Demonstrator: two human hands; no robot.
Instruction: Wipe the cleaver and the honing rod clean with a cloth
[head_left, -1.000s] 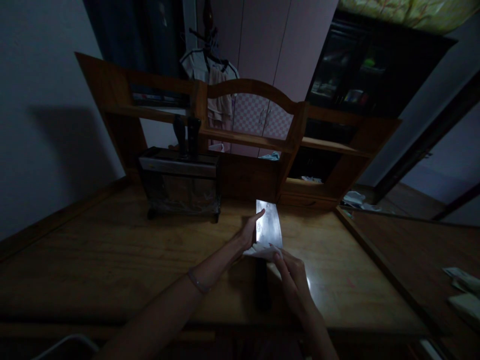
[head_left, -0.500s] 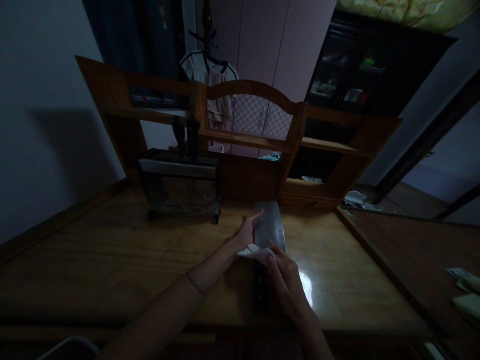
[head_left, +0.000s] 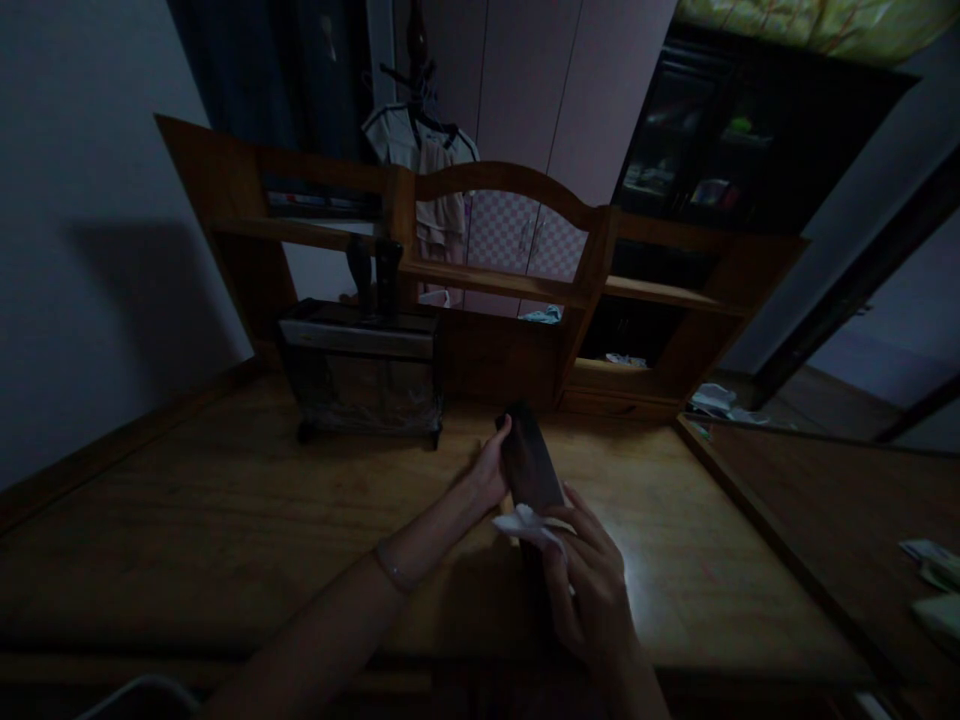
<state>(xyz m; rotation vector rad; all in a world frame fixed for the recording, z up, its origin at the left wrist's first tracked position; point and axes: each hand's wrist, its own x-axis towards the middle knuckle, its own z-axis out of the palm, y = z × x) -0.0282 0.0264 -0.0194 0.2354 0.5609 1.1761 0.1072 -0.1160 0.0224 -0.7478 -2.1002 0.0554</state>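
Note:
A cleaver with a broad blade and dark handle is held tilted above the wooden desk, its blade dark in this light. My left hand grips the far part of the blade along its left edge, thumb on the near face. In my right hand a white tissue is pinched, lying against the blade near the handle. The right fingers also reach the blade's right side. Most of the handle is hidden in shadow behind my right hand.
A knife block with clear sides and two dark-handled tools upright in it stands at the back left. Behind it rises a wooden shelf unit along the desk's rear edge. Papers lie at the far right.
The cleaver has turned, so its blade looks narrower and darker instead of bright and wide. My right hand and the tissue have shifted slightly right and nearer to me.

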